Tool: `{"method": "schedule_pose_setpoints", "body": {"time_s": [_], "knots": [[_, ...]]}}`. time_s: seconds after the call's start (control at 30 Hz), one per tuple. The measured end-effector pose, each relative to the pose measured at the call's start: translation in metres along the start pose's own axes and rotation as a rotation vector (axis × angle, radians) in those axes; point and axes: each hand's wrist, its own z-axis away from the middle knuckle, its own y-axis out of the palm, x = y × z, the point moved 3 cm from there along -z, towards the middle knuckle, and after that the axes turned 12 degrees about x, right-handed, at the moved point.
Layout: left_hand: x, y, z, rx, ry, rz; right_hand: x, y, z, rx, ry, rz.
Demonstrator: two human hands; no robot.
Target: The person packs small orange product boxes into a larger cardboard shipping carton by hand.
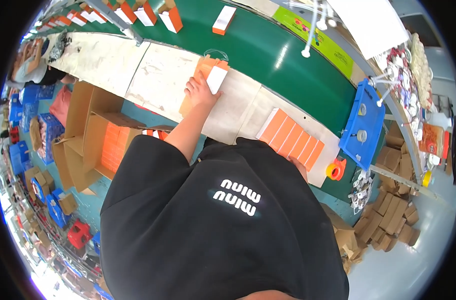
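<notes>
My left hand (202,93) is stretched over the pale worktop, fingers curled against a small white-and-orange box (217,79). Flat orange pieces (206,64) lie under and beside that box, with a thin clear loop at their far end; their kind is unclear. To the right, a row of orange boxes (291,139) with white sides stands side by side on the worktop. My right hand (299,166) is at the near edge of this row, touching or almost touching it. Its fingers are mostly hidden by my black shirt and the boxes.
Beyond the worktop runs a green conveyor belt (283,60) carrying a white-and-orange box (224,20) and several open ones. An orange tape dispenser (336,169) and a blue tray (362,125) are at right. An open carton (95,145) holds orange boxes at left. A person (33,65) sits far left.
</notes>
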Motion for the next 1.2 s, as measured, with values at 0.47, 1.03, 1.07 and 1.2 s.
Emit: {"method": "schedule_pose_setpoints", "body": {"time_s": [0.47,1.03,1.07,1.2], "knots": [[-0.116,-0.132,0.192,-0.349,1.209,0.159,0.162,-0.075,0.009,0.040,-0.663,-0.699],[-0.136,-0.185,0.257,-0.125,1.236,-0.030,0.144,-0.124,0.036,0.224,-0.552,-0.582],[-0.136,-0.188,0.256,-0.041,1.227,0.122,0.148,-0.126,0.043,0.131,-0.618,-0.513],[-0.146,-0.216,0.236,0.714,1.037,0.345,0.157,-0.138,0.068,-0.003,-0.797,-0.190]]}}
